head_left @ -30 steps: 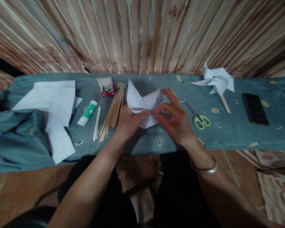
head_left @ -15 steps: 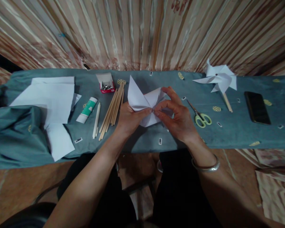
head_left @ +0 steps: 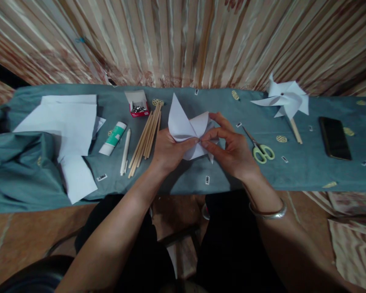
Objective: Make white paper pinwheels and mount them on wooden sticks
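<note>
– If let go of too early, could spring open, being only folded paper (head_left: pixel 186 130) gathered by the fingertips at its middle

– Held where, exactly?

– Over the surface (head_left: pixel 186 181), between both hands. Gripped from one side by the left hand (head_left: pixel 170 151), with thumb pressed toward the centre; pinched there between thumb and forefinger of the right hand (head_left: pixel 233 152), with another finger raised near a flap's edge

– Pinching anything besides paper?

– Cannot tell: too small, partly hidden by fingertips. If sharp, might prick the left thumb, so close alongside

– Likely to be spoiled some other way?

– Perhaps torn at the middle by an uneven tug, or creased along the curved flaps by too hard a squeeze

– And the sticks (head_left: pixel 146 136)?

– Just beside the left hand, so liable to roll if brushed. Same risk for the open box (head_left: pixel 140 114) of small metal pieces (head_left: pixel 139 109) behind: apt to spill if knocked
</note>
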The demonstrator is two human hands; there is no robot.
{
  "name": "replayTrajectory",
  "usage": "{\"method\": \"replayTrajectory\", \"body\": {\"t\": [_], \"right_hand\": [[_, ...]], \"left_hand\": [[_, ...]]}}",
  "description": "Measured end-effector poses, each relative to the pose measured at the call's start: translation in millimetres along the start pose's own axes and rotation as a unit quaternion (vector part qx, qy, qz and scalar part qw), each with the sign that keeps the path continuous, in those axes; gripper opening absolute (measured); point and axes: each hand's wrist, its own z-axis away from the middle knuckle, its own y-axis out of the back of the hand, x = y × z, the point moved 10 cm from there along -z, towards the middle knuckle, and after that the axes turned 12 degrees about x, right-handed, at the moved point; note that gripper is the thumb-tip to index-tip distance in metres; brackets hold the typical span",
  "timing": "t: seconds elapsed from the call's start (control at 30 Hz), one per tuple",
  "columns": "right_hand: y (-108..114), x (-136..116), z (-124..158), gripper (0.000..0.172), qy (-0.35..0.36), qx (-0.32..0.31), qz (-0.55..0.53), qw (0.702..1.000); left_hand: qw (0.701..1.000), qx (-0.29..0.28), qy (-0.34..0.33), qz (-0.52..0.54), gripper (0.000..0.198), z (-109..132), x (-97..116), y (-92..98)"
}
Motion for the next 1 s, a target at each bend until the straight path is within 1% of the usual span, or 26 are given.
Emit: {"method": "replayTrajectory", "body": {"t": [0.1,0.23,0.43,0.63,0.83,1.0], "right_hand": [[0,2,-1,0.006,-0.009,0.000,-0.007,1.000],[-1,0,-1,0.005,-0.007,0.000,-0.012,1.000],[-1,0,0,0.004,-0.005,-0.005,-0.017,1.000],[-2,0,0,0.004,-0.007,-0.008,-0.014,1.000],[-4,0,1,0.004,-0.005,-0.016,-0.008,1.000],[-4,0,1,0.005,-0.009,-0.019,-0.004,1.000]], "left_hand": [[1.000,0.009,0.002,-0.012,0.019,1,1,1.3],[1.000,0.012,0.003,0.012,0.016,1,4,1.7],[1.000,0.006,0.006,-0.006,0.019,1,-2,1.7],[1.000,0.006,0.004,-0.025,0.017,1,-2,2.2],[0.999,0.004,-0.008,-0.037,0.020,0,-3,3.3],[0.999,0.001,0.001,-0.052,0.022,0,-7,3.5]]}}
